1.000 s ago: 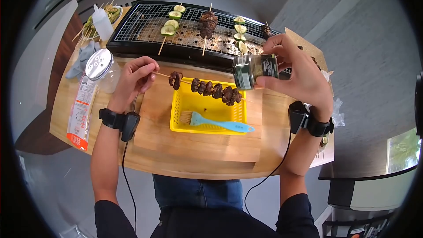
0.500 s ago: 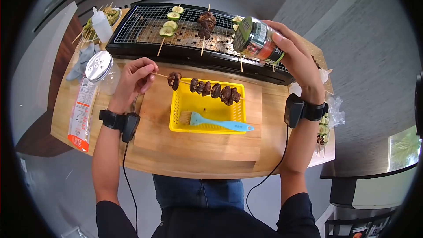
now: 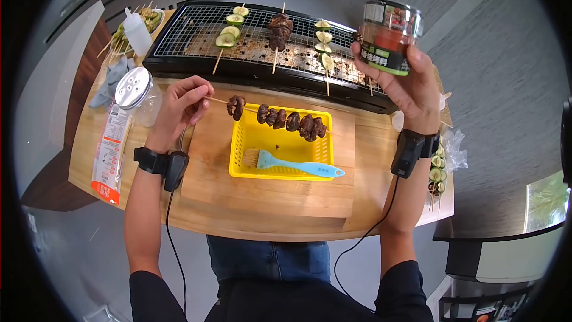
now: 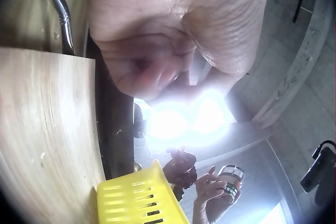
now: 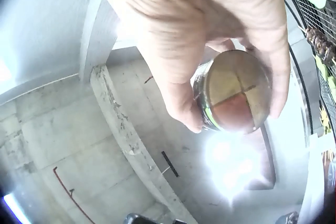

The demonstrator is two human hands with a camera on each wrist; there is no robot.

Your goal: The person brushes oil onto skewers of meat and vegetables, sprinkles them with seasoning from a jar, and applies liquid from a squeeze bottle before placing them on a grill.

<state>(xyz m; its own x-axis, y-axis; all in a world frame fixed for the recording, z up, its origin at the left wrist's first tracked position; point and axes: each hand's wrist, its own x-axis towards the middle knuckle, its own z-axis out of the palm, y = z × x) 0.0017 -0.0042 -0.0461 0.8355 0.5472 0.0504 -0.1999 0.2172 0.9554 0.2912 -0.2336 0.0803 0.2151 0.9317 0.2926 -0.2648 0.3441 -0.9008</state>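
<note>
My left hand [image 3: 182, 104] pinches the bare end of a wooden skewer, threaded with several dark brown pieces of meat [image 3: 292, 122]. The skewer lies level above a yellow basket [image 3: 235, 161], in which a blue-handled basting brush [image 3: 298, 167] rests. My right hand [image 3: 411, 86] grips a clear seasoning jar [image 3: 390, 36] with a black and green label, roughly upright over the grill's right end. In the right wrist view, the jar's round base [image 5: 233, 90] is split into sections, one red and others yellowish. Fingers and thumb wrap its sides.
A black grill [image 3: 202, 42] with a wire grate spans the back, bearing zucchini skewers [image 3: 226, 40] and a meat skewer [image 3: 279, 31]. At left stand a shaker with a holed metal lid [image 3: 134, 87] and a white squeeze bottle [image 3: 138, 33]. More zucchini skewers [image 3: 437, 170] lie at right.
My right hand has turned the jar from lying sideways above the skewer's right end to roughly upright, moving it up and right. The left hand and the meat skewer have barely moved.
</note>
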